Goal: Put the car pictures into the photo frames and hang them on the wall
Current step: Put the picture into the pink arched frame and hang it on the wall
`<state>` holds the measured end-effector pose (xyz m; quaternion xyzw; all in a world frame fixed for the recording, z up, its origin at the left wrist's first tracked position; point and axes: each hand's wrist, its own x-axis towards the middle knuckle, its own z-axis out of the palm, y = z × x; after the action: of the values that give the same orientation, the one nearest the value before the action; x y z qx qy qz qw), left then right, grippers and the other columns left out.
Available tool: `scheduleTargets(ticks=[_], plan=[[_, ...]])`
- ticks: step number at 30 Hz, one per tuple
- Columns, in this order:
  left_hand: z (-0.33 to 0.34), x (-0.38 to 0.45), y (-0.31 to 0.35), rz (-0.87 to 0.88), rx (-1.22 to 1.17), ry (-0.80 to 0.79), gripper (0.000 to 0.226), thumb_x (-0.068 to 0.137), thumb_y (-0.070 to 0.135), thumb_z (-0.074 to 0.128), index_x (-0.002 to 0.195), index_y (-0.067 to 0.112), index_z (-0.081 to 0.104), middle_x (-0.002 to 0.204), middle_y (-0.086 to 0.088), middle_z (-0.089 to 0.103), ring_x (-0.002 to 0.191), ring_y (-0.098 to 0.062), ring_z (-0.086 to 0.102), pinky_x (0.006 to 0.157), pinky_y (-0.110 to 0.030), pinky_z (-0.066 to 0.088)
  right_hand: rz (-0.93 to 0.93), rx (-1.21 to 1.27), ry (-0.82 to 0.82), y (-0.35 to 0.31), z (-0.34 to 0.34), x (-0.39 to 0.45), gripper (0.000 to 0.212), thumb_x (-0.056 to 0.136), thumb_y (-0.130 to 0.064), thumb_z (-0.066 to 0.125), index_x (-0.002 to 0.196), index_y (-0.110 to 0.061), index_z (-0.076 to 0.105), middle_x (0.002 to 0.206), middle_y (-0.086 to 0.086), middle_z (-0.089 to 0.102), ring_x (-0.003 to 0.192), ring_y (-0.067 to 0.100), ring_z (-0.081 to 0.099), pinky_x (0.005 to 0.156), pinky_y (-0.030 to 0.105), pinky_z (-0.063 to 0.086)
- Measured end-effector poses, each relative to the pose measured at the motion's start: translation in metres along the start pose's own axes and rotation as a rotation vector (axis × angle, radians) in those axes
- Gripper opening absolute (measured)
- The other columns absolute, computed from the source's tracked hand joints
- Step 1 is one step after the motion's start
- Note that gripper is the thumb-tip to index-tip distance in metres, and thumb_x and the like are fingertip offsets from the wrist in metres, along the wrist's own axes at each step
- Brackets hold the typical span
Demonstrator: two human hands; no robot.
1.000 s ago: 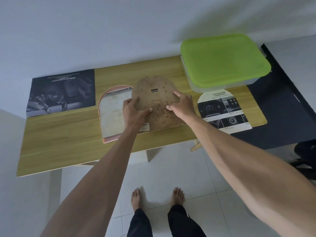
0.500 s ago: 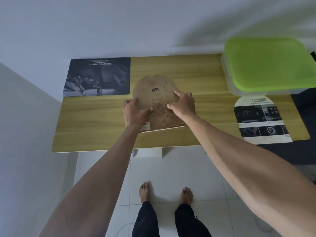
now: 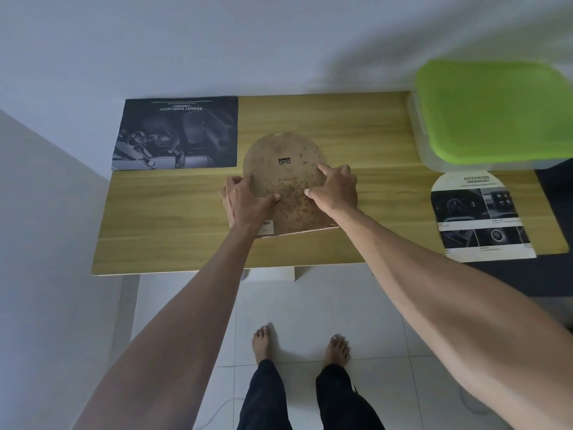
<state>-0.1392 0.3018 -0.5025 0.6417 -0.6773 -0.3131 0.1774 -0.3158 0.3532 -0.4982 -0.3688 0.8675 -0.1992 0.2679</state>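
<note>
A brown, stained, arch-shaped backing board (image 3: 285,181) with a small metal hanger lies on the wooden table (image 3: 173,218). A thin pink frame edge (image 3: 328,227) peeks out under its lower right side. My left hand (image 3: 245,203) grips the board's left edge, thumb on top. My right hand (image 3: 336,190) holds the right edge, with index finger and thumb laid on the board's face. An arch-cut car picture (image 3: 477,218) lies at the table's right end. A dark rectangular car picture (image 3: 176,135) lies at the back left.
A clear storage box with a green lid (image 3: 493,113) stands at the back right corner of the table. White walls close in behind and on the left. My bare feet stand on white floor tiles below the table's front edge.
The board now covers the pink frame and its paper insert, which showed to its left a second ago. The view has swung left; both hands keep their hold.
</note>
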Motion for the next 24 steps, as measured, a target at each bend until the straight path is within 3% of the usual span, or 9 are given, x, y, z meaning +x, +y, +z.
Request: scheduleTargets(ticks=[9,17,22,24], plan=[[0.007,0.001,-0.008,-0.033,-0.021,-0.027,0.079,0.072,0.042,0.085,0.139,0.015,0.054,0.131,-0.011,0.044,0.123,-0.031,0.046,0.106,-0.043,0.043,-0.016,-0.060,-0.021,0.004,0.005,-0.002,0.073,0.085,-0.039,0.077,0.150,-0.030,0.044,0.140,0.007,0.039,0.130,0.031,0.040,0.100,0.040,0.047],[0.008,0.006,-0.009,-0.061,-0.003,-0.064,0.084,0.077,0.047,0.081,0.149,0.027,0.044,0.130,-0.011,0.041,0.124,-0.032,0.043,0.108,-0.041,0.040,-0.004,-0.076,-0.051,0.003,0.001,0.005,0.076,0.085,-0.043,0.076,0.151,-0.029,0.042,0.141,0.011,0.041,0.128,0.034,0.048,0.099,0.043,0.050],[0.012,0.009,-0.010,-0.076,0.053,-0.066,0.084,0.076,0.053,0.080,0.149,0.032,0.043,0.128,-0.011,0.040,0.119,-0.032,0.047,0.106,-0.045,0.044,-0.026,-0.135,-0.045,0.003,0.002,0.004,0.073,0.088,-0.045,0.073,0.152,-0.027,0.040,0.141,0.014,0.038,0.129,0.037,0.045,0.098,0.043,0.050],[0.011,0.012,-0.009,-0.079,0.081,-0.077,0.084,0.077,0.054,0.079,0.149,0.033,0.043,0.128,-0.011,0.040,0.119,-0.033,0.048,0.105,-0.045,0.044,-0.043,-0.166,-0.078,0.003,0.002,0.004,0.082,0.085,-0.050,0.075,0.153,-0.026,0.036,0.142,0.014,0.035,0.131,0.036,0.039,0.099,0.042,0.048]])
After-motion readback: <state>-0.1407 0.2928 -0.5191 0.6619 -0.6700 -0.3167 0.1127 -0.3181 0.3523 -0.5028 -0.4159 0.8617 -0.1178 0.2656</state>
